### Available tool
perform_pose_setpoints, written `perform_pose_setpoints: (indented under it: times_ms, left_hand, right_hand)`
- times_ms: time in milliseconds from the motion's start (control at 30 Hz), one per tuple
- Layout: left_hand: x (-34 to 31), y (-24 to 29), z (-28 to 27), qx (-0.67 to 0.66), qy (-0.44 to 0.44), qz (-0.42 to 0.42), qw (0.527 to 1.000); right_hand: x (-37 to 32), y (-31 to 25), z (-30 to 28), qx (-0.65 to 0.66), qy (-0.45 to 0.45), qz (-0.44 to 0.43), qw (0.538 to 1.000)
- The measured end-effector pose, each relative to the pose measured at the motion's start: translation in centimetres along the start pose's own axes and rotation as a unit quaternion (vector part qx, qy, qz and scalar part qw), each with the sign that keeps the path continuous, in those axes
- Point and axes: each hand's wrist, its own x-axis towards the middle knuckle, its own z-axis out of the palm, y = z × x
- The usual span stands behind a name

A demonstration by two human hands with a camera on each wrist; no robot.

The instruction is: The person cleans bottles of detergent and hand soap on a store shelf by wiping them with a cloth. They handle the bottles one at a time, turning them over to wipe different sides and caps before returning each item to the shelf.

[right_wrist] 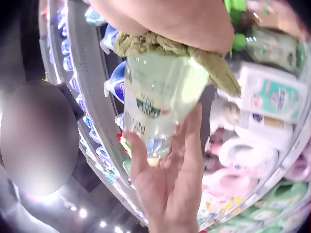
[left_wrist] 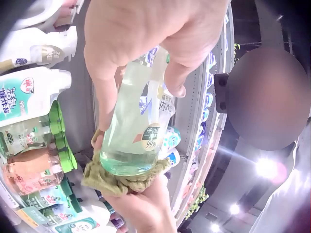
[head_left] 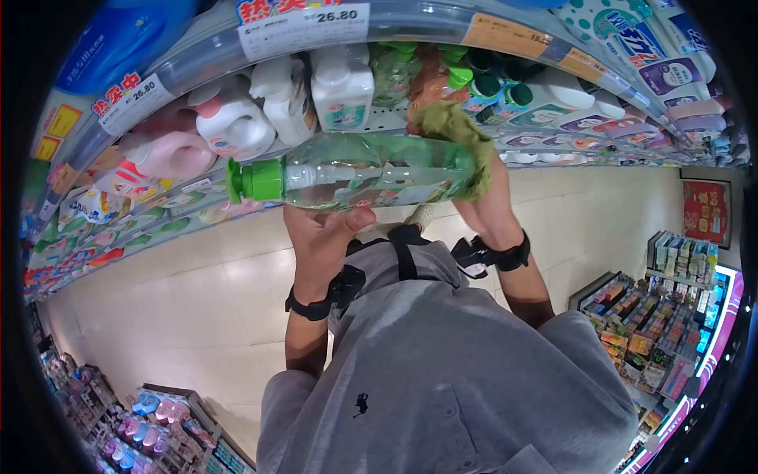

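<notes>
A clear, pale-green pump bottle (head_left: pixel 375 170) with a green top (head_left: pixel 263 180) lies sideways in front of the shelf in the head view. My left hand (head_left: pixel 316 241) grips it near the shoulder, thumb on one side and fingers on the other. At the bottle's base, my right hand (head_left: pixel 485 197) holds an olive-green cloth (head_left: pixel 458 138) wrapped around the bottom end. In the left wrist view the cloth (left_wrist: pixel 121 182) bunches around the base, with green liquid visible above it. The right wrist view shows the cloth (right_wrist: pixel 165 46) between the right hand and the bottle (right_wrist: pixel 163 87).
A shelf edge with price tags (head_left: pixel 304 31) runs just beyond the bottle. White jugs (head_left: pixel 343 87), a pink jug (head_left: pixel 174 146) and green-capped bottles (head_left: pixel 395 71) stand on the shelf. Behind me are a tiled floor (head_left: pixel 197 308) and display racks (head_left: pixel 643 332).
</notes>
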Motion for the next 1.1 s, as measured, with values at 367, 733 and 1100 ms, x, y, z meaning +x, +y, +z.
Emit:
perform_pose_setpoints:
  times_ms: [367,733,1100]
  left_hand:
    - [0.3,-1.0,3.1,0.093,-0.003,0.004,0.996]
    - [0.1,-1.3,1.9,0.269,-0.099,0.156,0.945]
    - [0.0,-0.5,0.2,0.232,-0.160,0.140,0.949]
  right_hand:
    - [-0.3,-4.6,1.7,-0.552,0.003,-0.149,0.820]
    - [-1.3,-1.0,2.6,-0.541,-0.127,-0.491,0.670]
    - [-1.5,6.4,-2.5,-0.361,0.126,-0.298,0.875]
